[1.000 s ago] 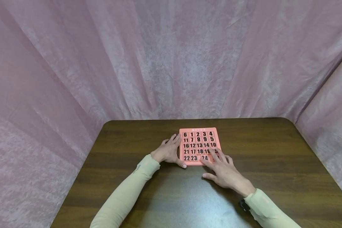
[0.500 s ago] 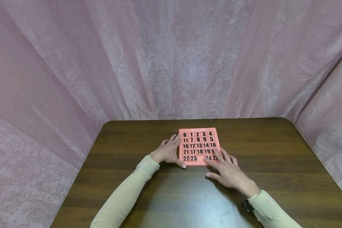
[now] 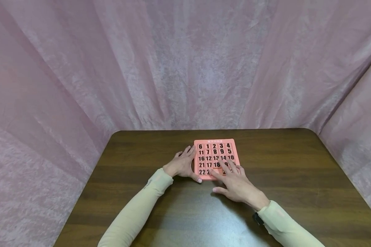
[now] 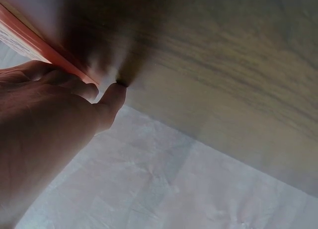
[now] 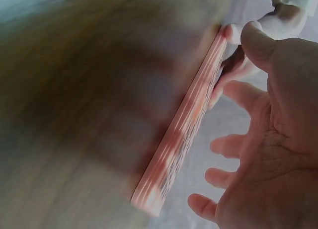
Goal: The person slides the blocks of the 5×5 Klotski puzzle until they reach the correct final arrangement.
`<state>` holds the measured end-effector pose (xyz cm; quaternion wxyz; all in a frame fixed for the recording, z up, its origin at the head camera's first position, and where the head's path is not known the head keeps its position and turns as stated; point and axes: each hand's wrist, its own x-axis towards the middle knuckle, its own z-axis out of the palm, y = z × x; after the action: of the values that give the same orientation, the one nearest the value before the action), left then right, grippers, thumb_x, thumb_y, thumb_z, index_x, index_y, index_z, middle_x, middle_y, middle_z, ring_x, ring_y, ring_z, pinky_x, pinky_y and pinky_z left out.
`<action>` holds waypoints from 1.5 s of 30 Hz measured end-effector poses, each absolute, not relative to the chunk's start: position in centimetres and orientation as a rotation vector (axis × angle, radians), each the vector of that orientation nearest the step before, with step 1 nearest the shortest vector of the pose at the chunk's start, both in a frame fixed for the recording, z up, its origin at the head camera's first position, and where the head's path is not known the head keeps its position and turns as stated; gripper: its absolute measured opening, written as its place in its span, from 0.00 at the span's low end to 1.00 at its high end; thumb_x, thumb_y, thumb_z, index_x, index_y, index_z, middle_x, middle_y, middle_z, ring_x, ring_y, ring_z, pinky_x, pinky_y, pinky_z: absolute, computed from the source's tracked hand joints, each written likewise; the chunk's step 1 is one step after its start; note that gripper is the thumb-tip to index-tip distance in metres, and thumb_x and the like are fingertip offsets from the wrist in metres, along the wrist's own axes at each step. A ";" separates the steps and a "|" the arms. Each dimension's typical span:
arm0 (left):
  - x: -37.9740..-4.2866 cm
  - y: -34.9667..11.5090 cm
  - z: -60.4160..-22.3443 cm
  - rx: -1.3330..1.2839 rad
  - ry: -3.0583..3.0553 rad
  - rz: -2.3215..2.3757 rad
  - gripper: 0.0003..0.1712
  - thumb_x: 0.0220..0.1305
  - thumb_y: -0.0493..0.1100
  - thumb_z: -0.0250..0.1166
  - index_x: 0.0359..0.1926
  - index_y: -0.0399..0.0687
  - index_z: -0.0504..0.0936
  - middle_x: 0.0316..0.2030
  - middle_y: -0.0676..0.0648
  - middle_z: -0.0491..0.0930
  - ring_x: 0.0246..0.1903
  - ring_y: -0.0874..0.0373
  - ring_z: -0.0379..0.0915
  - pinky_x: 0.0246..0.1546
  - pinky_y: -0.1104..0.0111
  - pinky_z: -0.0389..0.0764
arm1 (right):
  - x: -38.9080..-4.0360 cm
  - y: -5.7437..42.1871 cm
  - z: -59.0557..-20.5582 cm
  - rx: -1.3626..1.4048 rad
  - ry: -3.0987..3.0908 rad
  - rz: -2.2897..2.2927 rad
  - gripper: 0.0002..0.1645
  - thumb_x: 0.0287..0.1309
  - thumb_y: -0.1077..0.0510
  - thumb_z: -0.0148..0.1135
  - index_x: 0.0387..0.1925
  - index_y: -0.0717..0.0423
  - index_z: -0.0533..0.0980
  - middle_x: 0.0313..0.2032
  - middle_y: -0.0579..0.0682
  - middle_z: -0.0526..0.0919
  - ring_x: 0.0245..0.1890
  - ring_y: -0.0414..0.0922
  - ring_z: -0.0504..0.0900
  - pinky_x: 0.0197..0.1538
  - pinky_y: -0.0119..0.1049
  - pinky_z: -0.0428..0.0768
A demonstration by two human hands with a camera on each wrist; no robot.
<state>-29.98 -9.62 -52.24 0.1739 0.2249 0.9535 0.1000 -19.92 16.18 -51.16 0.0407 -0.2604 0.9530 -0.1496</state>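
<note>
A pink sliding number puzzle (image 3: 234,146) lies flat on the table in the head view. Black numbers mark its tiles. My left hand (image 3: 183,165) spreads along its left side, fingers at the edge and thumb by the near left corner. Over the lower right part reaches my right hand (image 3: 236,183), fingers extended, its index fingertip overlapping tile 23 in the bottom row. Right of that tile shows a vacant slot (image 3: 217,170), below tile 18 (image 3: 216,164). The tiles at the lower right are partly hidden under the fingers. In the right wrist view the puzzle (image 5: 174,134) appears edge-on.
The puzzle rests on a dark wooden table (image 3: 142,147) with rounded far corners. Pink velvety curtains (image 3: 185,68) hang behind the table and at both sides. A black band (image 3: 258,219) sits on the right wrist by the pale green sleeve (image 3: 278,219).
Tile 24 slid right first, opening a slot beside tile 23. My right hand then shifted left, from tile 24 to tile 23. The left hand stays in place.
</note>
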 end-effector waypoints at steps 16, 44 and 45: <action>-29.8 -9.4 -52.2 0.630 2.699 0.297 0.85 0.49 0.77 0.82 0.90 0.45 0.41 0.91 0.46 0.38 0.91 0.46 0.33 0.86 0.40 0.52 | -20.3 14.8 -51.5 -0.805 2.840 -0.465 0.38 0.74 0.36 0.65 0.78 0.43 0.74 0.86 0.63 0.57 0.86 0.71 0.53 0.77 0.82 0.57; -29.8 -9.6 -52.2 0.627 2.703 0.299 0.85 0.48 0.77 0.82 0.90 0.47 0.40 0.91 0.46 0.37 0.91 0.47 0.34 0.86 0.41 0.51 | -20.2 16.6 -51.2 -0.765 2.874 -0.439 0.38 0.73 0.36 0.66 0.78 0.42 0.75 0.85 0.67 0.59 0.85 0.72 0.55 0.76 0.80 0.58; -29.8 -9.6 -52.1 0.626 2.705 0.294 0.85 0.48 0.77 0.82 0.90 0.47 0.40 0.91 0.46 0.37 0.91 0.47 0.33 0.86 0.41 0.51 | -20.2 16.4 -51.2 -0.776 2.873 -0.447 0.38 0.73 0.35 0.66 0.78 0.42 0.74 0.85 0.67 0.59 0.85 0.73 0.54 0.76 0.80 0.57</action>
<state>-29.80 -9.65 -52.14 0.1740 0.2208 0.9540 0.1037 -20.23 16.41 -51.20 0.0662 -0.2572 0.9527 -0.1481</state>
